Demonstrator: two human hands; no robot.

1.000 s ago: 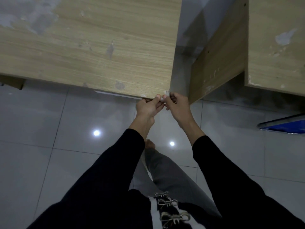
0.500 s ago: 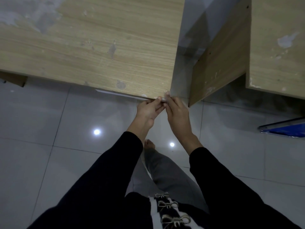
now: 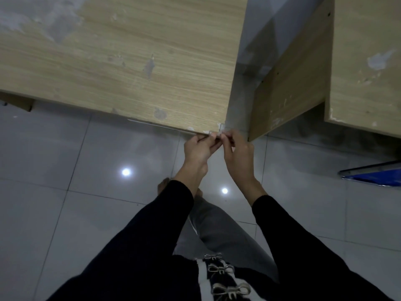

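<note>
My left hand [image 3: 198, 151] and right hand [image 3: 238, 154] both pinch the small white piece [image 3: 221, 129] at the desk's [image 3: 130, 61] near corner, so I think the job is not yet done.

Left table [image 3: 130, 61]: upper left, over the floor [image 3: 65, 192].
Right table [image 3: 364, 61]: upper right, across a gap.
Strip [image 3: 221, 133]: at the left table's near right corner.
Left hand [image 3: 198, 148], right hand [image 3: 238, 153]: side by side, pinching the strip.
Flat object [image 3: 373, 177]: on the floor, far right.
</note>
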